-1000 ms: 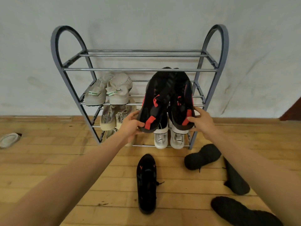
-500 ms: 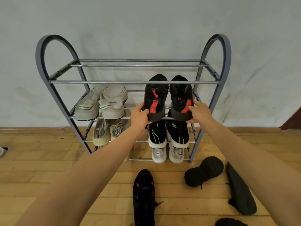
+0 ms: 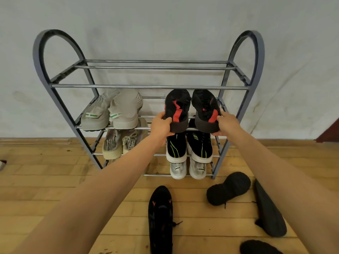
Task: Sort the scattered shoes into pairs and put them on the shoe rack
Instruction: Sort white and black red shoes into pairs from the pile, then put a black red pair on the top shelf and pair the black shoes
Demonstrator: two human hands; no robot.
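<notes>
A grey metal shoe rack (image 3: 149,87) stands against the wall. On its second tier, right side, two black shoes with red patches rest with their toes pointing to the wall. My left hand (image 3: 161,125) grips the heel of the left black-and-red shoe (image 3: 177,109). My right hand (image 3: 227,124) grips the heel of the right black-and-red shoe (image 3: 206,110). A beige pair (image 3: 113,110) sits on the same tier to the left. Below are a tan pair (image 3: 119,143), a black-and-green pair (image 3: 189,146) and a white pair (image 3: 187,169).
Loose black shoes lie on the wooden floor in front of the rack: one with red marks (image 3: 161,219), one sole-up (image 3: 228,187), one on its side (image 3: 268,211), one at the bottom edge (image 3: 258,247). A pale shoe (image 3: 1,164) shows at the far left. The rack's top tier holds nothing.
Both hands carried the black-and-red pair from in front of the rack into the second tier, tipping the shoes from sole-facing to resting on the bars. The camera moved closer.
</notes>
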